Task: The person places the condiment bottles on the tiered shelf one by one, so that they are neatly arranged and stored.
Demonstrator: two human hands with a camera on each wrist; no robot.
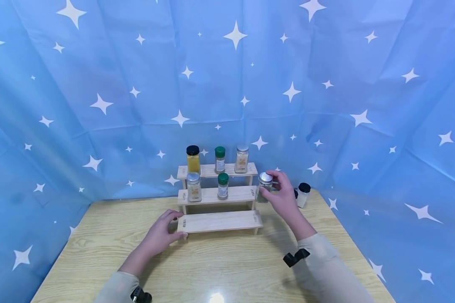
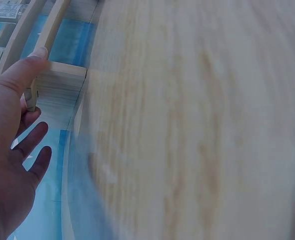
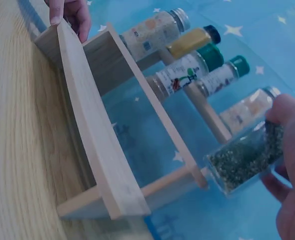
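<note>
A wooden three-step rack stands on the table. My left hand pinches the left end of its lowest step between thumb and index finger; in the left wrist view the other fingers hang loose below. My right hand grips a glass spice jar of dried green herbs with a silver lid, beside the right end of the middle step. The jar is tilted in the right wrist view. On the middle step stand a silver-lidded jar and a green-capped jar.
The top step holds a black-capped yellow jar, a green-capped jar and a silver-lidded jar. Behind my right hand a black-capped white jar stands on the table, with another black cap partly hidden. A blue star-patterned cloth hangs behind.
</note>
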